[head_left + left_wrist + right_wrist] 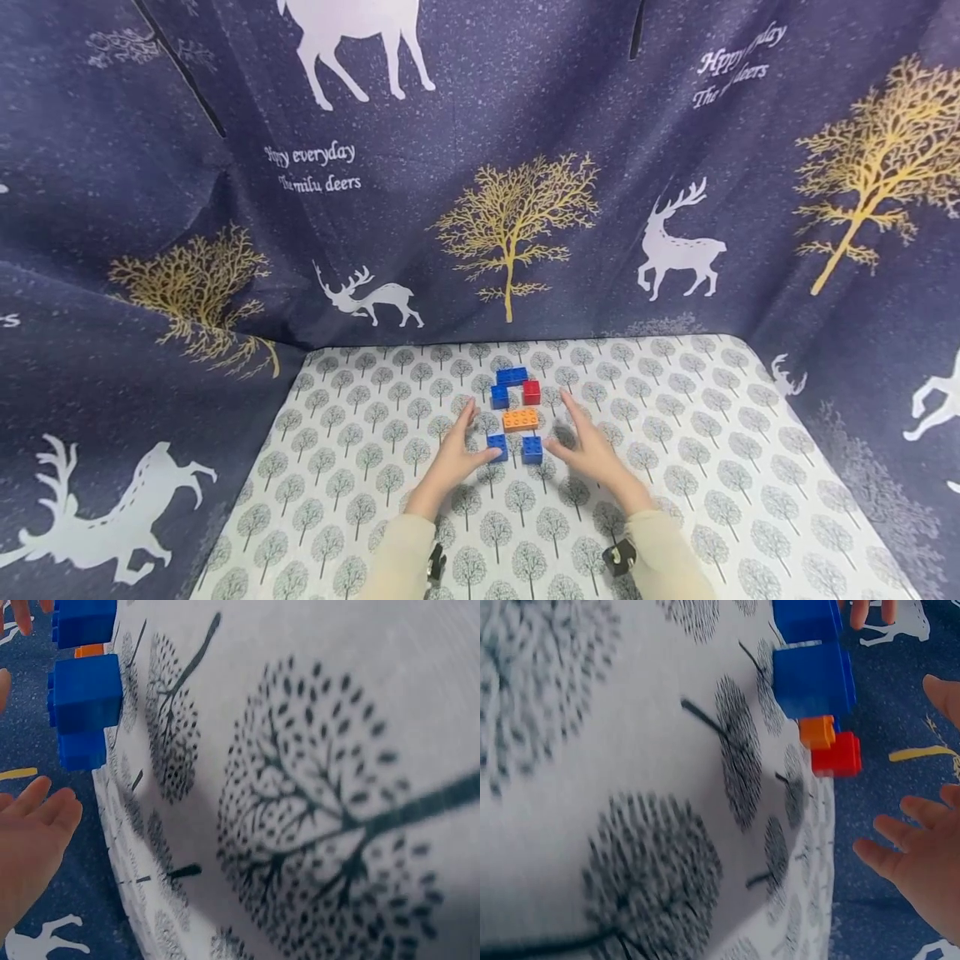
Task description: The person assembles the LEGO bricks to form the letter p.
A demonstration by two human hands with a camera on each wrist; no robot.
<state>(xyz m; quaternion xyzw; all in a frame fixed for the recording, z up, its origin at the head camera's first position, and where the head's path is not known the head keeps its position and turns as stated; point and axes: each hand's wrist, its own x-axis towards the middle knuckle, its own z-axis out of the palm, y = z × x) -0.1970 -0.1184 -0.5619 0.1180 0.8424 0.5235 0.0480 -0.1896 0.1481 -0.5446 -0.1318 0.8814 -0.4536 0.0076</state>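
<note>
Several toy building bricks lie between the two hands in the head view. At the front are a left blue brick and a right blue brick. Behind them come an orange brick, a small blue brick, a red brick and, farthest back, a long blue brick. My left hand is spread at the left, its thumb tip overlapping the front left blue brick; contact cannot be told. On the other side my right hand is spread, thumb close to the front right blue brick. Neither holds anything.
A white cloth with a tree print covers the table. Dark blue curtains with deer and trees hang behind it and along both sides. Each wrist wears a small black device, such as the left one.
</note>
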